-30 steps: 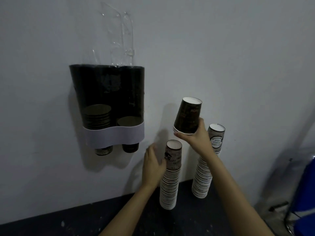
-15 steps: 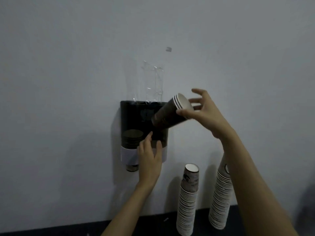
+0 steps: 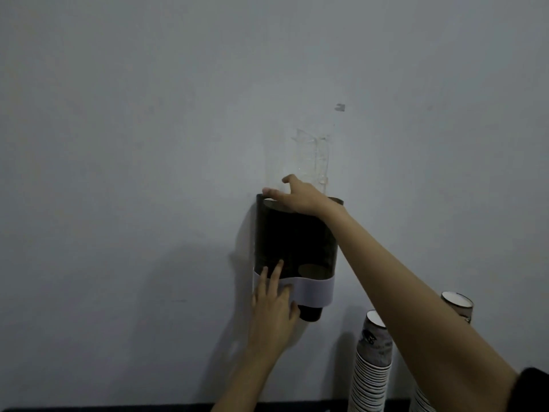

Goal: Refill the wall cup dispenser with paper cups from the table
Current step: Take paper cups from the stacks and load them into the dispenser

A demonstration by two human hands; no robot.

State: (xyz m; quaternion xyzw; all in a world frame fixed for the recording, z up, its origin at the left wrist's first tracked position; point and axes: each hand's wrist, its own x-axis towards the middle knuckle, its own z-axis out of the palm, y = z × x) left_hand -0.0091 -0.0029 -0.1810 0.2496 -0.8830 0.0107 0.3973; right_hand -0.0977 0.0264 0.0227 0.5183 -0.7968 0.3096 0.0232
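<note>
Low on the left, the left hand [image 3: 274,307] reaches up from the bottom edge, forearm slanting up and to the right, and lies flat against the front of the dispenser [image 3: 297,242], fingers straight and slightly spread across the pale band [image 3: 315,291], index tip up on the dark housing. Below the band a dark cup bottom [image 3: 310,313] pokes out just beside that hand. The dispenser hangs on the grey wall [image 3: 118,144], with a clear plastic piece [image 3: 315,156] above it. At the dispenser's top rim the right hand [image 3: 297,197] comes in from the lower right on a long outstretched arm, palm down over the left opening; whether it pinches anything there cannot be told. Right of the dispenser, two cup stacks [image 3: 372,361] stand on the dark table [image 3: 118,408], one partly hidden behind the right forearm.
</note>
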